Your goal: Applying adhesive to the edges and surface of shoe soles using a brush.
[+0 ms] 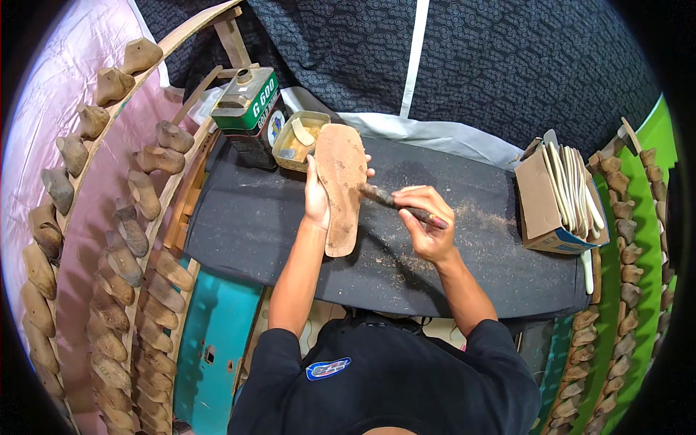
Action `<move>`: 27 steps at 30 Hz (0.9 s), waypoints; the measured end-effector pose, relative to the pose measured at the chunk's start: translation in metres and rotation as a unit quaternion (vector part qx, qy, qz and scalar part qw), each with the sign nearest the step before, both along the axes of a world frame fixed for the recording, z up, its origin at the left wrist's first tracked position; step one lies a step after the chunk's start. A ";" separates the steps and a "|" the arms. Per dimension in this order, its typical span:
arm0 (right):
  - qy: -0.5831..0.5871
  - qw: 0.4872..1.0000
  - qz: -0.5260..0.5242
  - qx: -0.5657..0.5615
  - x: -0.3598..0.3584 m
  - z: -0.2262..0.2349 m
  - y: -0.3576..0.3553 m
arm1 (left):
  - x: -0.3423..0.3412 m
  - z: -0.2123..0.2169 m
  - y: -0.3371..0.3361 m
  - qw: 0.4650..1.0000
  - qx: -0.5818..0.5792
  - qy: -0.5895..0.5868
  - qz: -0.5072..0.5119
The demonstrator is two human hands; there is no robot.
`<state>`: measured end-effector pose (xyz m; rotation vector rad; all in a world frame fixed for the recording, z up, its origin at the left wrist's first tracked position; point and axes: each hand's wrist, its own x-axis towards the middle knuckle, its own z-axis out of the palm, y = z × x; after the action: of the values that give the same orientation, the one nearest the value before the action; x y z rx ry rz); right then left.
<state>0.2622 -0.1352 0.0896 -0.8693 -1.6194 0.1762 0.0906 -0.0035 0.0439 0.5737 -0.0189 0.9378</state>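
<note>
A brown, sole-shaped piece (341, 174) with dark smears is held up over the table by my left hand (315, 194). The thumb lies along its left edge, and fingertips show past its right edge. My right hand (431, 226) is closed around the dark handle of a brush (395, 200). The brush's tip meets the right edge of the sole, about midway along it. Just behind the sole stands a squarish open tub (287, 161) with yellowish residue, a pale scraper-like piece (301, 132) and a small grey piece inside.
A green and dark metal can (250, 119) stands at the back left. At the right, a cardboard box (538, 196) holds pale curved strips (569, 181). Crumbs litter the dark table cover (478, 272). Racks of wooden shoe lasts (156, 159) flank both sides.
</note>
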 end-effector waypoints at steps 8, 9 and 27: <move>-0.063 0.998 -0.020 0.010 -0.030 -0.031 -0.007 | 0.010 -0.006 0.015 0.998 -0.013 0.051 0.030; -0.064 0.998 -0.018 0.009 -0.032 -0.034 -0.011 | 0.009 -0.008 0.018 0.998 -0.016 0.057 0.030; -0.038 0.998 0.055 -0.007 -0.042 -0.050 -0.008 | -0.003 -0.021 0.050 0.994 -0.105 0.002 -0.038</move>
<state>0.2199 -0.1428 0.0396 -0.8064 -1.7396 0.2344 0.0875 0.0469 0.0229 0.3774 0.0616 0.8519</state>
